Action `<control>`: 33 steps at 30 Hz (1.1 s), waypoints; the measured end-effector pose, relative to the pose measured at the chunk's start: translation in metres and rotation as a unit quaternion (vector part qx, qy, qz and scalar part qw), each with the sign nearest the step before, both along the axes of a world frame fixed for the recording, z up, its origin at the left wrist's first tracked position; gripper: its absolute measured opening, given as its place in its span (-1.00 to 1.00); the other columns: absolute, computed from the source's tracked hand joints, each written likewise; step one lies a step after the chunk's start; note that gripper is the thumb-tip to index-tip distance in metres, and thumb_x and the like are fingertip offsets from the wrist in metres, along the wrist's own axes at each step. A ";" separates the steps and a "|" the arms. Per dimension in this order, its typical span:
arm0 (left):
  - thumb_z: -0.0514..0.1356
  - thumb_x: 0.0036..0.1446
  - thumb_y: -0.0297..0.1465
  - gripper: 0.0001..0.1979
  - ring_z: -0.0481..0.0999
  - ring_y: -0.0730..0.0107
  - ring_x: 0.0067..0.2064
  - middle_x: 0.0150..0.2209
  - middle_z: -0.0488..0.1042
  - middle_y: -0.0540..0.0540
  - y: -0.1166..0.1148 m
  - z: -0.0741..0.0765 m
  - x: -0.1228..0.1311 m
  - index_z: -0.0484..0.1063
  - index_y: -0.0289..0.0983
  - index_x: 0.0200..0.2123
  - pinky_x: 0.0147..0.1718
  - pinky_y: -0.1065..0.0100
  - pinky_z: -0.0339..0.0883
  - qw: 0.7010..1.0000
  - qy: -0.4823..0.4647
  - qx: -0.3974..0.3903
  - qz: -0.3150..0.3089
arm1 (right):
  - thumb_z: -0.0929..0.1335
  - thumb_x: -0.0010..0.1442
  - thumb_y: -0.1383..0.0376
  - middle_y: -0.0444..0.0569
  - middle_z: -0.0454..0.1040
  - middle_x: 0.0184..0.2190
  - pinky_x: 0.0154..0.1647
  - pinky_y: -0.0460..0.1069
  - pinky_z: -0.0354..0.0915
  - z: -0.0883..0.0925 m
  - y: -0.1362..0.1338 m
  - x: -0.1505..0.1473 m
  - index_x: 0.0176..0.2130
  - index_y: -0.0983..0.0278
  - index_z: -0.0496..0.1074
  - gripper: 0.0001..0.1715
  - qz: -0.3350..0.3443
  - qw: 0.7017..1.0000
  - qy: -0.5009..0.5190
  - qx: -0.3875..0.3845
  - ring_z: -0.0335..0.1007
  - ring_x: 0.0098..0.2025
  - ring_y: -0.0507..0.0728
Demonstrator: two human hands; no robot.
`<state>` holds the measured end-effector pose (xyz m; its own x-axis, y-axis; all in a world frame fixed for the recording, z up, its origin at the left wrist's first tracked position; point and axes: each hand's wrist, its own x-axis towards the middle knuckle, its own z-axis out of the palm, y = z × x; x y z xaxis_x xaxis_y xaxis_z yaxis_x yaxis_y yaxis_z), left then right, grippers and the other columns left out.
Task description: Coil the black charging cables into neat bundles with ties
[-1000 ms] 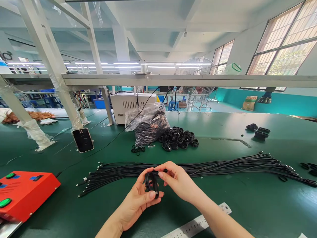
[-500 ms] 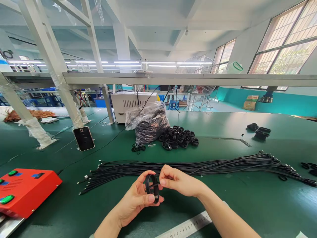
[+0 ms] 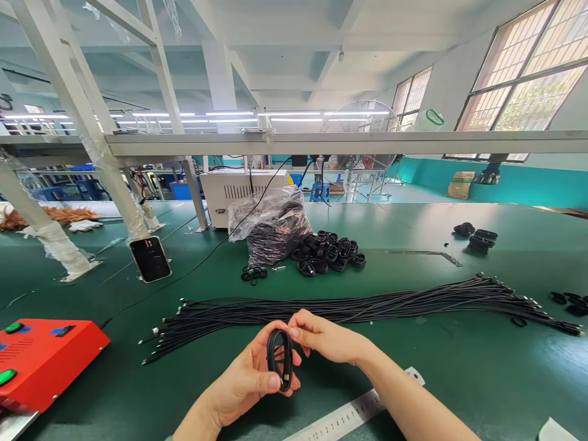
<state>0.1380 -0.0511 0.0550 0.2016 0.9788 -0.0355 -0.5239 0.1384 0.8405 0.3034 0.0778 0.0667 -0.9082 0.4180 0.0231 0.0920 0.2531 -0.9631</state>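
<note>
A black cable, wound into a small oval coil with a metal plug end showing at its lower right, stands upright in my left hand. The left thumb presses its near side, and the fingers wrap behind it. My right hand is closed at the coil's upper right edge, thumb and forefinger pinched there. Other right fingertips curl behind the coil. A thin dark strand crosses the coil's opening. Just beyond the hands, a long bundle of straight black cables lies across the table.
Coiled cables are heaped before a clear plastic bag. A steel ruler lies under my right forearm. At left are a red box with green buttons and a phone leaning on a post. Small black coils sit far right.
My right hand has shifted slightly left and up against the coil, from pulling a thin black strand at its right side. The coil now faces the camera more squarely.
</note>
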 end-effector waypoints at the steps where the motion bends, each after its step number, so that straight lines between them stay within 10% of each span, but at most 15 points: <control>1: 0.40 -0.10 -0.49 -0.35 0.55 0.34 -0.30 -0.18 0.51 -0.09 0.001 0.000 0.000 0.31 -0.05 0.08 -0.31 0.32 0.34 1.000 0.010 0.000 0.016 | 0.29 0.21 -0.08 -0.14 0.30 -0.35 -0.33 -0.04 0.24 0.001 0.000 0.000 -0.27 0.23 0.35 -0.57 -0.024 1.000 0.005 0.003 0.24 -0.40 0.02; 12: 0.45 -0.23 -0.48 -0.12 0.46 0.18 -0.12 -0.09 0.47 -0.10 0.017 -0.016 0.006 0.23 -0.04 0.20 -0.13 0.18 0.36 0.943 0.255 0.031 0.211 | 0.38 0.12 -0.02 -0.20 0.28 -0.53 -0.49 -0.09 0.06 0.007 -0.013 -0.007 -0.33 0.28 0.39 -0.60 -0.125 0.988 -0.006 -0.088 0.14 -0.53 -0.03; 16: 0.47 -0.26 -0.43 -0.21 0.45 0.04 0.00 -0.01 0.50 -0.17 0.016 -0.010 0.003 0.35 -0.12 0.11 -0.07 0.16 0.34 0.957 0.231 0.017 0.174 | 0.47 -0.02 -0.02 -0.22 0.27 -0.53 -0.51 -0.10 0.01 0.003 -0.012 -0.008 -0.36 0.29 0.39 -0.54 -0.124 0.976 0.019 -0.176 0.08 -0.54 -0.06; 22: 0.18 0.19 -0.27 -0.53 0.55 0.06 -0.02 0.03 0.49 -0.24 0.007 0.007 0.001 0.27 -0.18 0.16 0.00 0.12 0.32 0.996 0.040 -0.048 0.069 | 0.46 0.01 -0.04 -0.15 0.37 -0.44 -0.53 -0.11 -0.04 0.004 -0.008 -0.004 -0.32 0.32 0.40 -0.51 -0.104 0.963 0.060 -0.241 0.04 -0.56 -0.09; 33: 0.26 0.14 -0.32 -0.48 0.56 0.09 -0.04 -0.08 0.50 -0.11 0.005 0.002 0.003 0.22 -0.04 0.15 0.00 0.08 0.34 0.997 0.023 -0.027 0.072 | 0.40 0.10 0.12 -0.17 0.35 -0.46 -0.48 -0.10 0.10 0.015 -0.015 -0.007 -0.27 0.26 0.42 -0.72 -0.179 0.976 0.074 -0.096 0.14 -0.50 -0.03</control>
